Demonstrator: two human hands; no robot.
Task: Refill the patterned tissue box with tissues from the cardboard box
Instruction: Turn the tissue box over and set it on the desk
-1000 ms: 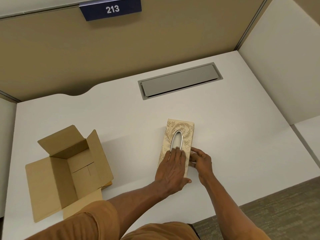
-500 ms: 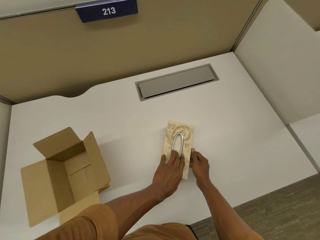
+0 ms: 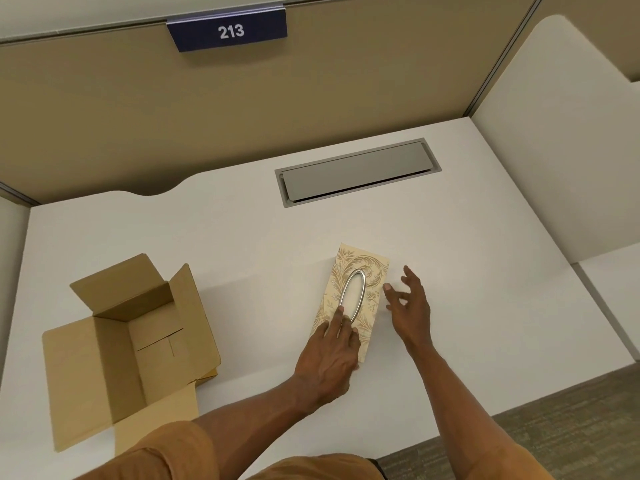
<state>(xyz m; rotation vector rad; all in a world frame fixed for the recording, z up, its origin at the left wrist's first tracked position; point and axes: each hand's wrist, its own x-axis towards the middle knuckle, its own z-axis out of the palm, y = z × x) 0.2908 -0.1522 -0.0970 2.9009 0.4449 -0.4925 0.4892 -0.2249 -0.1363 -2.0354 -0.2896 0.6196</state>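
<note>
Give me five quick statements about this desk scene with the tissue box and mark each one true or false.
1. The left hand rests on the patterned tissue box. True.
2. The right hand grips the tissue box. False: it is open, fingers spread, beside the box.
3. The cardboard box has its flaps open. True.
4. The cardboard box sits right of the tissue box. False: it sits to the left.
5. The sign reads 312. False: it reads 213.

right hand (image 3: 410,306) lifts off the patterned tissue box (image 3: 372,271), fingers spreading beside it, no longer gripping its side
</note>
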